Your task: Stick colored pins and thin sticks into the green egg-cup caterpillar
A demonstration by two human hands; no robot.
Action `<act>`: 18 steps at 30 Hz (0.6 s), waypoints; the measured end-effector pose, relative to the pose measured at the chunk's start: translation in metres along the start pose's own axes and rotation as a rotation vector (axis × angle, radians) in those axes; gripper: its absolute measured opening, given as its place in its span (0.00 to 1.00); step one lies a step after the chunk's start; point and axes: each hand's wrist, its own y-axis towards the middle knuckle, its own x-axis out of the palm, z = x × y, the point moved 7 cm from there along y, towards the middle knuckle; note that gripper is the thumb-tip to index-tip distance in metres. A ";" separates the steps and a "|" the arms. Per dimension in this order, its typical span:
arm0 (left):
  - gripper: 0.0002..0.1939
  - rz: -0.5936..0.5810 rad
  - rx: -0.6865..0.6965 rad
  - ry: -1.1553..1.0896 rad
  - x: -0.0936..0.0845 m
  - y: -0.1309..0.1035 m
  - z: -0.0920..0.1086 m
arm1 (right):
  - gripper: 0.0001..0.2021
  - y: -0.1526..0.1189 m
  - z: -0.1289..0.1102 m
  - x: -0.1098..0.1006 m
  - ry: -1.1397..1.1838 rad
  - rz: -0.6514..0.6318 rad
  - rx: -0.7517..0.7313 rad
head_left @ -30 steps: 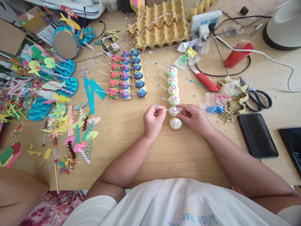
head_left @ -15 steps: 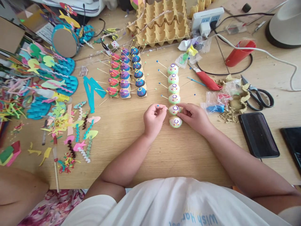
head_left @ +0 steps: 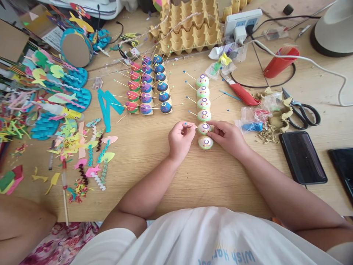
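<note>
A strip of white, painted egg-carton cups [head_left: 204, 103] runs away from me, each cup with green rims, dots and a purple ring. Between the fingertips of my left hand [head_left: 180, 140] is a thin stick with a blue ball tip [head_left: 185, 124]; its other end points at the left side of the fifth cup [head_left: 204, 128]. My right hand [head_left: 227, 136] pinches that cup's right side with thumb and forefinger. Similar blue-tipped sticks [head_left: 191, 76] poke out leftward from the cups farther off.
Red, purple and blue painted cup strips [head_left: 146, 87] stand to the left. Paper cutouts [head_left: 102, 151] litter the left side. On the right are a red-handled knife [head_left: 242, 92], scissors [head_left: 303, 110], a phone [head_left: 303, 157] and a red cup [head_left: 281, 62]. Egg trays [head_left: 190, 36] lie behind. Another person's arm [head_left: 24, 222] shows lower left.
Hardly anything differs. Both hands keep their places at the fifth cup, and the camera view has shifted very slightly.
</note>
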 end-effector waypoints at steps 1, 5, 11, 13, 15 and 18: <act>0.03 0.004 -0.003 -0.002 0.000 0.000 0.000 | 0.19 0.000 0.000 0.000 -0.001 0.000 0.000; 0.03 0.012 -0.010 -0.014 -0.001 0.000 -0.001 | 0.19 0.000 0.001 0.000 -0.002 0.003 -0.008; 0.02 0.006 0.001 -0.007 0.000 0.000 -0.001 | 0.19 -0.001 0.000 0.000 -0.010 0.007 -0.012; 0.02 0.013 0.003 -0.014 -0.001 0.000 0.000 | 0.19 -0.001 0.000 0.000 -0.010 0.010 -0.013; 0.02 0.013 0.005 -0.022 -0.001 0.000 0.000 | 0.19 -0.001 -0.001 0.000 -0.007 0.009 -0.011; 0.02 0.006 0.006 -0.009 -0.001 0.000 0.002 | 0.20 0.000 -0.001 0.000 0.000 0.009 -0.008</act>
